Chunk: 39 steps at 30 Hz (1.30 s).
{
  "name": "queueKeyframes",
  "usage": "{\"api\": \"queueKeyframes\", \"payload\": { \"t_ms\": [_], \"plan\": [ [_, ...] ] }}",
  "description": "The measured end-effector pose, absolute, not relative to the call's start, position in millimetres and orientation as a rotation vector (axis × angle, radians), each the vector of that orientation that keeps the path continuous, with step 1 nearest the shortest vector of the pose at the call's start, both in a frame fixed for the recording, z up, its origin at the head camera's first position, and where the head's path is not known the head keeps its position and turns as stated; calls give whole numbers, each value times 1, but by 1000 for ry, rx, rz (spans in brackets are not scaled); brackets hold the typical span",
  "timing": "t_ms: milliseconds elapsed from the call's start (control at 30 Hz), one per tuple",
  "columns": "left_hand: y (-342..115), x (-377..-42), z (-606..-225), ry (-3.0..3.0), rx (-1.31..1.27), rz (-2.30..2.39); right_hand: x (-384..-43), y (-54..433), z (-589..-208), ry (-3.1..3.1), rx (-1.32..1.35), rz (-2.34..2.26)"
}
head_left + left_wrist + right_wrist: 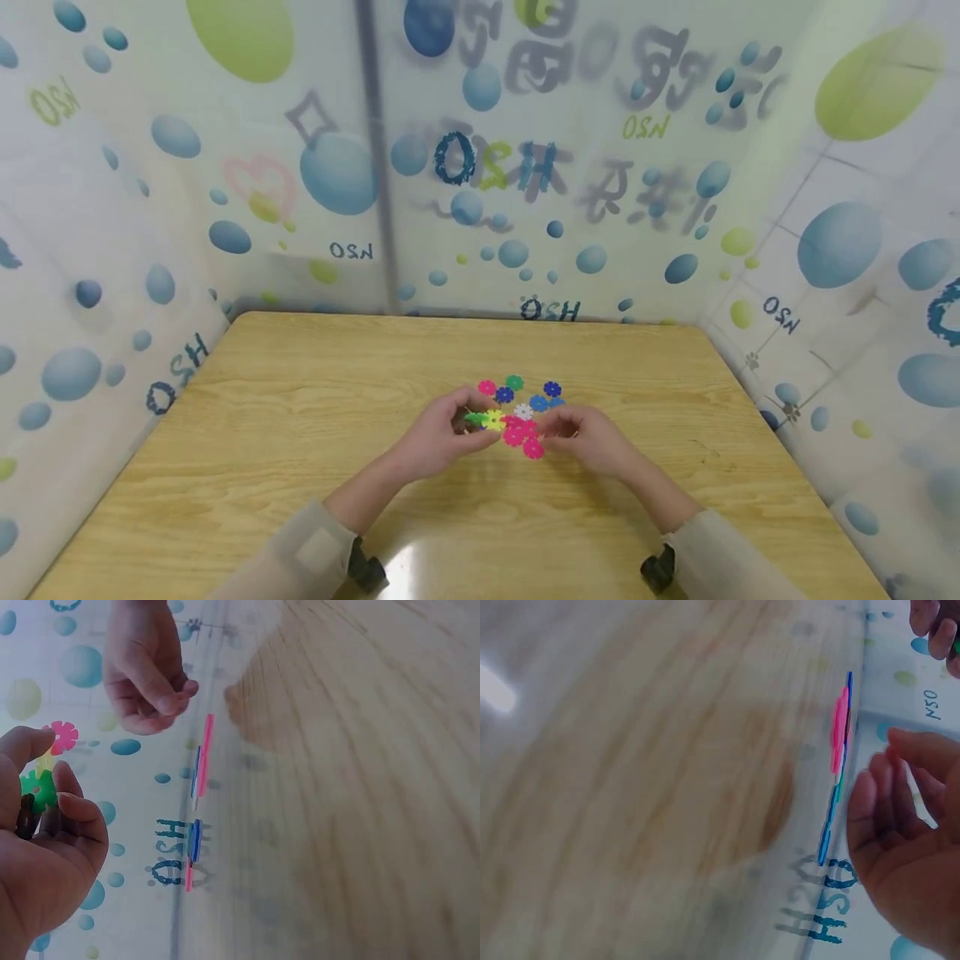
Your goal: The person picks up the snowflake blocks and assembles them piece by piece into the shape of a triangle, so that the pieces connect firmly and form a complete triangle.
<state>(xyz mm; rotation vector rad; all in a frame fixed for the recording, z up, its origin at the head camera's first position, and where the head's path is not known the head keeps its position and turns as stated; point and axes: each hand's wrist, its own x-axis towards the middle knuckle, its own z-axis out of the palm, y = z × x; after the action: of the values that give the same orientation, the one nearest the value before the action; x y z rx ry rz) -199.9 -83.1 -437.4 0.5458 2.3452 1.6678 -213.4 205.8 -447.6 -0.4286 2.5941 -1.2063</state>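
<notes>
My left hand (438, 429) pinches a small joined group of notched, flower-shaped plastic discs. In the left wrist view the group shows a green disc (39, 789), a yellow disc (45, 762) and a pink disc (64, 736), with a dark piece (26, 816) deeper in the palm. My right hand (596, 440) hovers just right of the group, its fingers loosely bent and nothing seen between them in the wrist views. Below and between the hands lie loose pink discs (533, 448) and a white disc (523, 412).
Beyond the hands several more discs lie flat on the wooden table (315, 375): a pink disc (487, 388), a green disc (514, 382), dark blue discs (552, 389) and lighter blue discs (538, 403). Patterned curtains (480, 267) stand behind and at both sides.
</notes>
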Motion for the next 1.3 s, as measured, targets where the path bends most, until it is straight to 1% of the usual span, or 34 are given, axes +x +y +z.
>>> {"api": "queueKeyframes", "payload": {
  "t_ms": [233,467,633,1100,1300],
  "plan": [
    [-82,-200,-439,2327,554,1666,-226,205,-460,2560,-402,-1083],
    [-82,-200,-440,2321,598,1667,-230,203,-464,2534,-415,-1054],
    [-83,-200,-439,2318,596,1668,-229,207,-463,2500,-463,-1056],
    [-83,-199,-438,2322,582,1658,-221,207,-454,2552,-396,-946],
    [-83,-199,-437,2329,590,1654,-211,212,-448,2553,-435,-1110]
  ]
}}
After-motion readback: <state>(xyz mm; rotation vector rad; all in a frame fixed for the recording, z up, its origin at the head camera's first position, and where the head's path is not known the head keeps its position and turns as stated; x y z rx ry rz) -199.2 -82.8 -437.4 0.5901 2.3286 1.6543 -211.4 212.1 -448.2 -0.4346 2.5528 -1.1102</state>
